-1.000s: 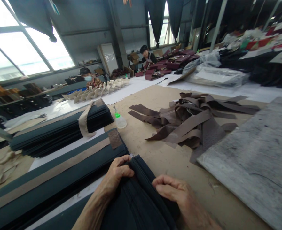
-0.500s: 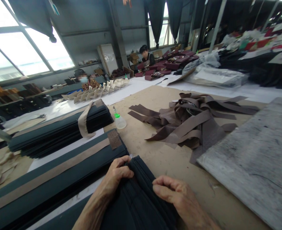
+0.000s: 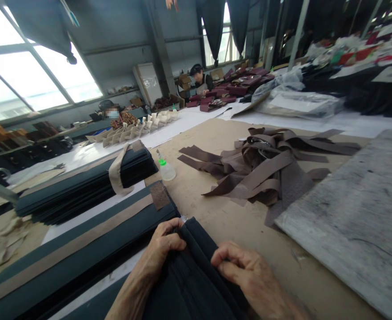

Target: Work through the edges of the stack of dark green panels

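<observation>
While left hand (image 3: 165,242) clasps dark fabric (image 3: 186,284), right hand (image 3: 246,269) curled alongside

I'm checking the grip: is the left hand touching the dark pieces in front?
Touching: the head view shows the left hand gripping the dark pieces, its thumb lying over them.
</observation>
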{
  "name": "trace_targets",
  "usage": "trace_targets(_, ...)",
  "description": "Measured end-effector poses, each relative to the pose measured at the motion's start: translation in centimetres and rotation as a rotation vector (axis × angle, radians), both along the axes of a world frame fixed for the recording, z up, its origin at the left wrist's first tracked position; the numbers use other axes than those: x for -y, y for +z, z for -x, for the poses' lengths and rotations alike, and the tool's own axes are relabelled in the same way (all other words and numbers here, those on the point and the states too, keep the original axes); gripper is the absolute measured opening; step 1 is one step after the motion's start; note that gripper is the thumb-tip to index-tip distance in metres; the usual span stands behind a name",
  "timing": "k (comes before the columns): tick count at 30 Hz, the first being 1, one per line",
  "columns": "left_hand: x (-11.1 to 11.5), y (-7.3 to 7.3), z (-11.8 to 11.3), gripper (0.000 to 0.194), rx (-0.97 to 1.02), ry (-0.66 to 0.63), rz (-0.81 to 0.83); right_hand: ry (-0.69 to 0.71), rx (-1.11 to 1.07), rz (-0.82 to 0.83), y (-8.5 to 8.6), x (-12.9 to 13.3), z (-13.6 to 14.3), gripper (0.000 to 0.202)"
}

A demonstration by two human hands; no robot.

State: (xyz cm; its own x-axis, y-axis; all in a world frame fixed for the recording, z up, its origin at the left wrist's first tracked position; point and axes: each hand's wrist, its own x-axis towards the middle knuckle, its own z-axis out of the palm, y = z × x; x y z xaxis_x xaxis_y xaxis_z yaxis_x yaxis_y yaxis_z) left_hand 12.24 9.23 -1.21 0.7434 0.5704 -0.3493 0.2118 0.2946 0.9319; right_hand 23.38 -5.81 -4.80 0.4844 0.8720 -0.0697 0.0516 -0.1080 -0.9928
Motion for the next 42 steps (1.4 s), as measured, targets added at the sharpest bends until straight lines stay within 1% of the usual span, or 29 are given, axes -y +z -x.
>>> trace_targets(2,0.1,0.2,0.0,0.027,-0.024,0.0,0.007,0.036,0.042,0.036,0.5,0.1,0.0,0.018)
trace_targets(4,0.1,0.3,0.0,0.027,-0.03,0.011,-0.009,0.058,0.118,0.028,1.0,0.3,0.0,0.019)
trace_targets(7,0.2,0.2,0.2,0.03,-0.035,0.059,-0.03,0.056,0.203,0.009,1.0,0.3,0.1,0.02)
trace_targets(10,0.0,-0.1,0.3,0.032,-0.05,0.054,-0.018,0.042,0.225,0.044,0.5,0.2,0.2,0.016)
trace_targets(13,-0.3,-0.3,0.3,0.04,-0.01,-0.04,-0.052,-0.021,0.322,0.084,-0.2,0.0,0.5,0.015)
trace_targets(15,-0.6,-0.4,0.2,0.049,0.036,-0.074,-0.107,-0.091,0.428,0.11,-0.7,-0.1,0.8,0.016)
trace_targets(17,-0.7,-0.5,0.2,0.054,0.043,-0.048,-0.216,-0.126,0.512,0.12,-1.1,-0.1,1.0,0.017)
trace_targets(19,-0.7,-0.4,0.2,0.049,0.04,-0.039,-0.324,-0.116,0.558,0.117,-1.5,-0.1,1.2,0.018)
trace_targets(21,-0.6,-0.3,0.2,0.039,0.062,-0.065,-0.375,-0.113,0.591,0.118,-1.7,-0.1,1.2,0.017)
trace_targets(24,-0.3,-0.2,0.3,0.026,0.048,-0.089,-0.345,-0.172,0.663,0.098,-1.8,0.1,1.3,0.011)
trace_targets(25,-0.3,-0.2,0.3,0.024,0.026,-0.091,-0.331,-0.207,0.709,0.058,-1.7,0.2,1.3,0.012)
trace_targets(27,-0.2,-0.2,0.4,0.021,-0.012,-0.1,-0.292,-0.286,0.796,-0.082,-1.3,0.4,1.3,0.017)
trace_targets(28,-0.2,-0.3,0.4,0.02,-0.024,-0.104,-0.28,-0.303,0.79,-0.148,-1.0,0.5,1.3,0.018)
trace_targets(29,-0.2,-0.3,0.4,0.019,-0.031,-0.107,-0.287,-0.285,0.709,-0.172,-0.6,0.5,1.2,0.018)
trace_targets(30,-0.3,-0.4,0.4,0.018,-0.038,-0.113,-0.305,-0.233,0.571,-0.151,-0.3,0.5,1.2,0.019)
trace_targets(32,-0.4,-0.4,0.3,0.017,-0.042,-0.131,-0.352,-0.079,0.256,-0.023,0.3,0.4,1.1,0.026)
trace_targets(33,-0.5,-0.4,0.3,0.017,-0.037,-0.135,-0.375,-0.009,0.136,0.042,0.5,0.4,1.0,0.032)
trace_targets(35,-0.5,-0.3,0.3,0.017,-0.02,-0.14,-0.404,0.064,0.029,0.108,0.7,0.3,1.0,0.037)
trace_targets(38,-0.5,-0.1,0.3,0.017,-0.016,-0.15,-0.417,0.082,-0.032,0.126,0.8,0.2,1.0,0.034)
trace_targets(42,-0.5,-0.2,0.4,0.017,-0.013,-0.155,-0.42,0.042,-0.197,0.125,0.1,0.1,1.3,0.036)
